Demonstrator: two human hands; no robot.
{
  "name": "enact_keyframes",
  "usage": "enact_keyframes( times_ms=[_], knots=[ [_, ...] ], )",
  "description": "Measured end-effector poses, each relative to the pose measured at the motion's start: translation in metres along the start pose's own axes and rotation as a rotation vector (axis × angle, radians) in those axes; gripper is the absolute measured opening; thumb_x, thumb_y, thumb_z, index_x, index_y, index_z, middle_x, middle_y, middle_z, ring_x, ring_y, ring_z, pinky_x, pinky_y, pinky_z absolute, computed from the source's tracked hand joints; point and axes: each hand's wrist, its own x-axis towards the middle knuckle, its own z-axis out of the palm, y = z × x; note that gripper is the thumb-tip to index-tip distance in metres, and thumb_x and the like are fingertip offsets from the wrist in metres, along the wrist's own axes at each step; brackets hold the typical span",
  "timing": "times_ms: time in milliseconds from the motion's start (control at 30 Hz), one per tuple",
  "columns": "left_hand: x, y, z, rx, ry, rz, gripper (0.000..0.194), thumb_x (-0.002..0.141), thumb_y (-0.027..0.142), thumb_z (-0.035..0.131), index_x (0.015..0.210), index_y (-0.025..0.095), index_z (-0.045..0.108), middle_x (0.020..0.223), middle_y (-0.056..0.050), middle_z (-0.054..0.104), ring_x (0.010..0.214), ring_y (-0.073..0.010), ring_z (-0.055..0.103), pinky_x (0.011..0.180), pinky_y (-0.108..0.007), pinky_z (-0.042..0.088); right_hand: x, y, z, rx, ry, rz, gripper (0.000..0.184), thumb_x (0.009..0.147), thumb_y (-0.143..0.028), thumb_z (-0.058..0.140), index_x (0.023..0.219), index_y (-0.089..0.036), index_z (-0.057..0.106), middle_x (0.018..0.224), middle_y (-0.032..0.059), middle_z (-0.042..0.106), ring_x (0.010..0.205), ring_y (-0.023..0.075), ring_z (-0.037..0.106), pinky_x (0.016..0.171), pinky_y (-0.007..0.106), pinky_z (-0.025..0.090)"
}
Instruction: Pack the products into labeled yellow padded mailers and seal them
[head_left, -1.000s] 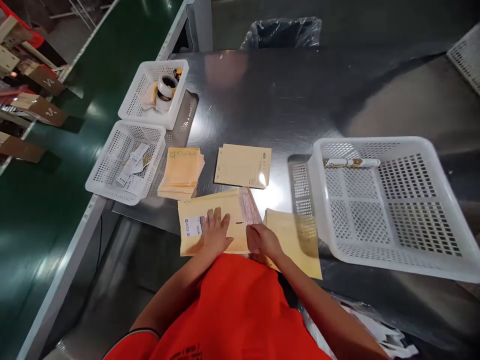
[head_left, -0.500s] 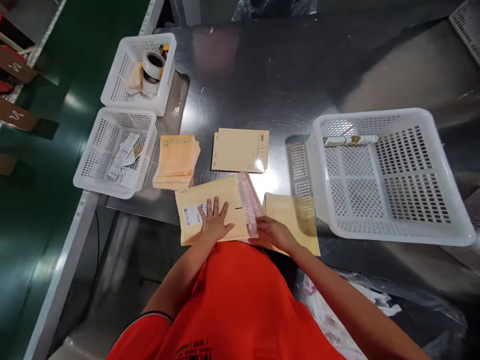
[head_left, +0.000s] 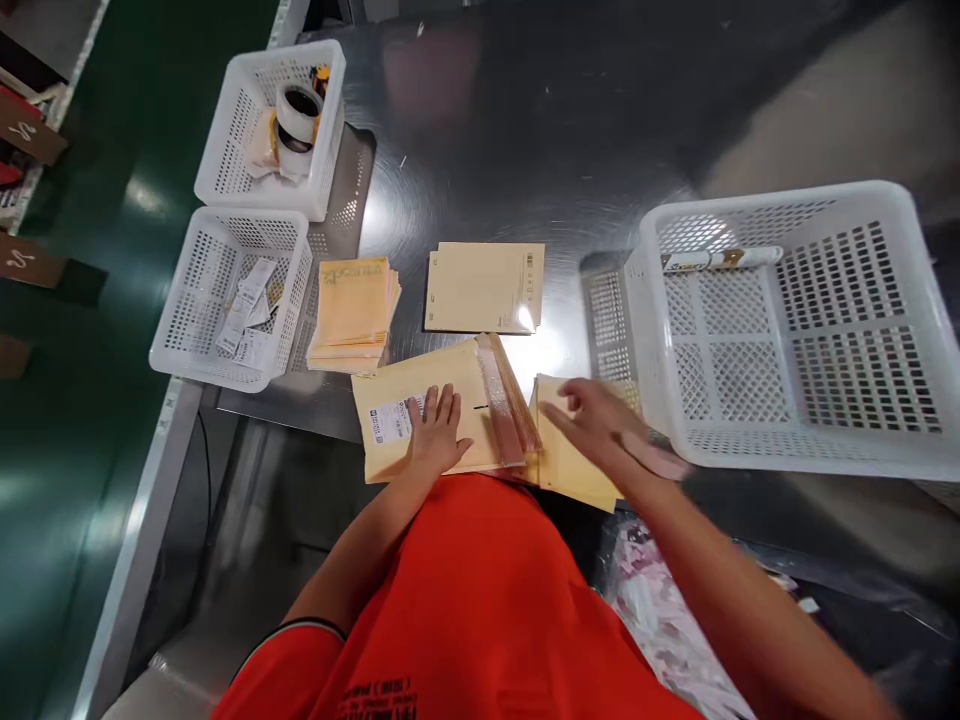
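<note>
My left hand (head_left: 439,440) lies flat with fingers spread on a yellow bubble mailer (head_left: 435,375). A white printed label (head_left: 390,422) is on the mailer, beside my fingertips. Toward the right, the mailer's open end shows a clear and pinkish flap (head_left: 501,400) with bubble lining. My right hand (head_left: 592,415) is raised over another yellow mailer (head_left: 570,470), fingers curled. A blurred pale pink strip (head_left: 656,458), which looks like peel-off backing, trails past its wrist. Where the fingers grip the strip is hidden.
Small mailers (head_left: 351,310) are stacked at left, and flat tan mailers (head_left: 484,288) lie ahead. White baskets hold tape rolls (head_left: 298,110) and label slips (head_left: 251,310). A large white basket (head_left: 795,440) at right contains a wrapped roll (head_left: 724,260). A green conveyor (head_left: 135,250) runs along the left.
My right hand has moved from the mailer's flap up and to the right, with a pale strip now trailing from it. The flap's bubble lining now fans out. My left hand stays put.
</note>
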Motion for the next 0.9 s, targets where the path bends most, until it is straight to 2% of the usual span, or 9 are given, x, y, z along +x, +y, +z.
enact_keyframes(
  times_ms=[67,133,200,267,433,533,633,767,900],
  knots=[
    [0.001,-0.001,0.0,0.011,-0.023,0.026,0.086,0.092,0.06,0.039,0.155,0.013,0.003,0.159,-0.005,-0.014,0.148,-0.0311,-0.013,0.113,-0.067,-0.003,0.001,-0.02,0.013,-0.063,-0.154,0.115,0.033,0.094,-0.043,0.05,0.1,-0.013,0.061,0.094,0.0101,0.066,0.083,0.0194,0.062,0.068,0.028,0.044],
    [0.003,-0.003,0.001,0.005,-0.046,0.029,0.088,0.092,0.061,0.04,0.155,0.014,0.002,0.159,-0.004,-0.015,0.148,-0.0314,-0.013,0.113,-0.068,-0.003,0.0,-0.038,0.026,-0.156,-0.314,0.212,0.032,0.098,-0.038,0.041,0.103,-0.013,0.061,0.099,0.0132,0.067,0.087,0.0218,0.064,0.064,0.028,0.04],
    [0.005,-0.003,0.003,-0.003,-0.067,0.023,0.089,0.091,0.061,0.04,0.155,0.015,0.0,0.158,-0.003,-0.017,0.148,-0.0313,-0.014,0.112,-0.068,-0.005,-0.003,-0.047,0.034,-0.221,-0.377,0.228,0.032,0.1,-0.034,0.036,0.108,-0.013,0.06,0.103,0.0143,0.067,0.09,0.0228,0.065,0.062,0.028,0.037],
    [0.006,-0.003,0.005,-0.01,-0.094,0.011,0.089,0.091,0.061,0.04,0.154,0.015,-0.001,0.157,-0.003,-0.018,0.148,-0.031,-0.014,0.111,-0.068,-0.007,-0.005,-0.047,0.038,-0.217,-0.377,0.2,0.032,0.1,-0.032,0.035,0.106,-0.015,0.061,0.103,0.0123,0.068,0.091,0.0216,0.064,0.062,0.027,0.035],
    [0.008,-0.003,0.006,-0.018,-0.119,0.006,0.088,0.091,0.061,0.04,0.154,0.016,-0.002,0.158,-0.004,-0.017,0.147,-0.0314,-0.017,0.11,-0.068,-0.009,-0.005,-0.03,0.036,-0.087,-0.324,0.151,0.031,0.098,-0.041,0.043,0.099,-0.017,0.062,0.1,0.0065,0.069,0.087,0.0179,0.062,0.059,0.027,0.031],
    [0.009,-0.002,0.002,-0.029,-0.149,0.007,0.089,0.091,0.061,0.041,0.154,0.016,-0.004,0.158,-0.004,-0.018,0.147,-0.0324,-0.018,0.11,-0.068,-0.009,-0.004,-0.028,0.035,-0.103,-0.276,0.164,0.027,0.097,-0.039,0.045,0.105,-0.018,0.06,0.105,0.0062,0.068,0.085,0.0175,0.061,0.056,0.027,0.026],
    [0.009,-0.002,-0.002,-0.03,-0.191,-0.004,0.089,0.092,0.06,0.04,0.154,0.016,-0.007,0.157,-0.004,-0.019,0.146,-0.0327,-0.019,0.11,-0.068,-0.01,-0.004,-0.034,0.033,-0.129,-0.224,0.154,0.028,0.098,-0.035,0.043,0.114,-0.018,0.057,0.111,0.0064,0.066,0.087,0.0183,0.062,0.057,0.027,0.028],
    [0.01,-0.001,-0.003,-0.02,-0.198,-0.015,0.089,0.092,0.06,0.04,0.153,0.016,-0.007,0.157,-0.004,-0.02,0.146,-0.032,-0.02,0.11,-0.067,-0.01,-0.003,-0.043,0.032,-0.219,-0.339,0.181,0.036,0.101,-0.035,0.034,0.114,-0.016,0.062,0.1,0.0109,0.068,0.09,0.0229,0.064,0.063,0.027,0.035],
    [0.01,-0.002,0.0,-0.019,-0.151,0.011,0.09,0.091,0.062,0.039,0.154,0.016,-0.006,0.158,-0.004,-0.019,0.147,-0.0319,-0.018,0.111,-0.068,-0.007,0.001,-0.043,0.034,-0.237,-0.389,0.208,0.039,0.101,-0.034,0.031,0.113,-0.016,0.063,0.106,0.0133,0.068,0.096,0.0257,0.064,0.066,0.03,0.04]
  ],
)
